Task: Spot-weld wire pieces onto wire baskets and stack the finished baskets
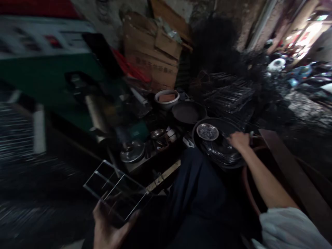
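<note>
My left hand (111, 224) is wrapped round the lower edge of a rectangular thin-wire frame (114, 187), tilted in front of my knee. On the right, my right hand (240, 141) reaches over a wide dark basin (198, 125). Its fingers look pressed together at the basin's inner right side; anything in them is too dark and blurred to make out. Shiny thin metal wire pieces (220, 157) lie in the basin below the hand. A small round metal dish (207, 132) with small shiny bits sits in the basin too.
A dark shallow pan (189, 112) and a white bowl holding a brick-coloured block (166, 98) stand behind the basin. Wire racks (233, 93) are stacked at the back. A blurred machine (111, 103) stands left, cardboard (153, 52) behind. A long flat board (293, 169) slants at right.
</note>
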Demonstrator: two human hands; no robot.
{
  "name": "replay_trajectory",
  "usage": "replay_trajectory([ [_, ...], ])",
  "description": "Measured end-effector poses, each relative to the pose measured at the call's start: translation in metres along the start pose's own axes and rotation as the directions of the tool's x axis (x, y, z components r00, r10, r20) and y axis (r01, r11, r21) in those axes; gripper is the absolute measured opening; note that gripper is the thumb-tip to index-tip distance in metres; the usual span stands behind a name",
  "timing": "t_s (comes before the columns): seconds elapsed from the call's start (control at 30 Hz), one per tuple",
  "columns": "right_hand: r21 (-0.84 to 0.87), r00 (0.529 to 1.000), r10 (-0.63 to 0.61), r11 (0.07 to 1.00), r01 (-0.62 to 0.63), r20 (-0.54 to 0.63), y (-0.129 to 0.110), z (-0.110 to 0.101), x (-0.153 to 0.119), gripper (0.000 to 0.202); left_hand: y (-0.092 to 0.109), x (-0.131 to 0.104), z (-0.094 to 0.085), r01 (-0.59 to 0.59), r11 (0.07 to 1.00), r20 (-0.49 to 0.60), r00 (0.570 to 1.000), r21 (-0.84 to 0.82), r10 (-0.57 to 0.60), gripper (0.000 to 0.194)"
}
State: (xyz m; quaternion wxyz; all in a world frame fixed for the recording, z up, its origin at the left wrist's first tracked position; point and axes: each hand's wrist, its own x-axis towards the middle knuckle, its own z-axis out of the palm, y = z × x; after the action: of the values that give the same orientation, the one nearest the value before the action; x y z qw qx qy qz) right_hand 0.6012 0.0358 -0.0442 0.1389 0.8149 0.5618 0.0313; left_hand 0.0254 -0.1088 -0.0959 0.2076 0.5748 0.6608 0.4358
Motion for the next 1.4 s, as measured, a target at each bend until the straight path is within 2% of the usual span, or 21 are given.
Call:
replay_trajectory([
  [0.07, 0.070, 0.975, 0.019, 0.998, -0.003, -0.223, 0.007, -0.048, 0.001, 0.037, 0.007, 0.010, -0.003, 0.015, 0.997, 0.040, 0.999, -0.070, -0.012, 0.104],
  [0.1, 0.164, 0.949, 0.005, 0.985, 0.049, -0.316, 0.006, -0.071, 0.000, 0.040, 0.010, 0.014, -0.004, 0.008, 0.996, 0.047, 0.999, -0.093, -0.004, 0.102],
  [0.13, 0.287, 0.912, -0.031, 0.944, 0.161, -0.409, 0.001, -0.093, -0.003, 0.041, 0.012, 0.018, -0.004, -0.011, 0.995, 0.038, 0.999, -0.099, 0.015, 0.100],
  [0.17, 0.419, 0.873, -0.075, 0.855, 0.305, -0.481, -0.007, -0.113, -0.008, 0.042, 0.013, 0.021, -0.004, -0.036, 0.994, 0.025, 0.999, -0.099, 0.038, 0.098],
  [0.2, 0.529, 0.839, -0.115, 0.729, 0.436, -0.532, -0.020, -0.130, -0.013, 0.043, 0.014, 0.023, -0.004, -0.062, 0.993, 0.012, 0.998, -0.099, 0.063, 0.097],
  [0.27, 0.657, 0.781, -0.204, 0.441, 0.612, -0.590, -0.056, -0.153, -0.023, 0.046, 0.015, 0.027, -0.004, -0.114, 0.986, -0.012, 0.993, -0.118, 0.113, 0.097],
  [0.3, 0.692, 0.758, -0.243, 0.309, 0.652, -0.605, -0.078, -0.159, -0.027, 0.047, 0.015, 0.028, -0.004, -0.137, 0.981, -0.020, 0.991, -0.136, 0.136, 0.098],
  [0.37, 0.735, 0.726, -0.313, 0.113, 0.669, -0.613, -0.126, -0.160, -0.030, 0.049, 0.015, 0.028, -0.006, -0.165, 0.969, -0.028, 0.986, -0.184, 0.162, 0.099],
  [0.43, 0.769, 0.709, -0.372, -0.019, 0.639, -0.599, -0.173, -0.149, -0.029, 0.051, 0.015, 0.026, -0.011, -0.168, 0.958, -0.021, 0.986, -0.231, 0.168, 0.102],
  [0.53, 0.831, 0.699, -0.475, -0.146, 0.536, -0.534, -0.232, -0.125, -0.024, 0.057, 0.017, 0.023, -0.019, -0.161, 0.937, -0.002, 0.986, -0.310, 0.169, 0.107],
  [0.63, 0.873, 0.671, -0.573, -0.192, 0.448, -0.470, -0.270, -0.104, -0.024, 0.060, 0.019, 0.024, -0.026, -0.190, 0.911, -0.005, 0.979, -0.367, 0.202, 0.107],
  [0.73, 0.886, 0.636, -0.634, -0.191, 0.422, -0.440, -0.292, -0.095, -0.024, 0.061, 0.016, 0.028, -0.027, -0.200, 0.903, -0.009, 0.977, -0.379, 0.212, 0.108],
  [1.0, 0.875, 0.585, -0.679, -0.189, 0.445, -0.444, -0.313, -0.103, -0.016, 0.057, 0.002, 0.040, -0.016, -0.131, 0.925, 0.063, 0.984, -0.357, 0.164, 0.108],
  [1.2, 0.846, 0.557, -0.682, -0.178, 0.502, -0.474, -0.334, -0.097, -0.009, 0.056, -0.009, 0.052, -0.012, -0.080, 0.944, 0.134, 0.983, -0.319, 0.129, 0.112],
  [1.4, 0.823, 0.525, -0.692, -0.181, 0.539, -0.496, -0.357, -0.089, -0.002, 0.058, -0.021, 0.063, -0.005, -0.110, 0.955, 0.083, 0.987, -0.274, 0.138, 0.112],
])
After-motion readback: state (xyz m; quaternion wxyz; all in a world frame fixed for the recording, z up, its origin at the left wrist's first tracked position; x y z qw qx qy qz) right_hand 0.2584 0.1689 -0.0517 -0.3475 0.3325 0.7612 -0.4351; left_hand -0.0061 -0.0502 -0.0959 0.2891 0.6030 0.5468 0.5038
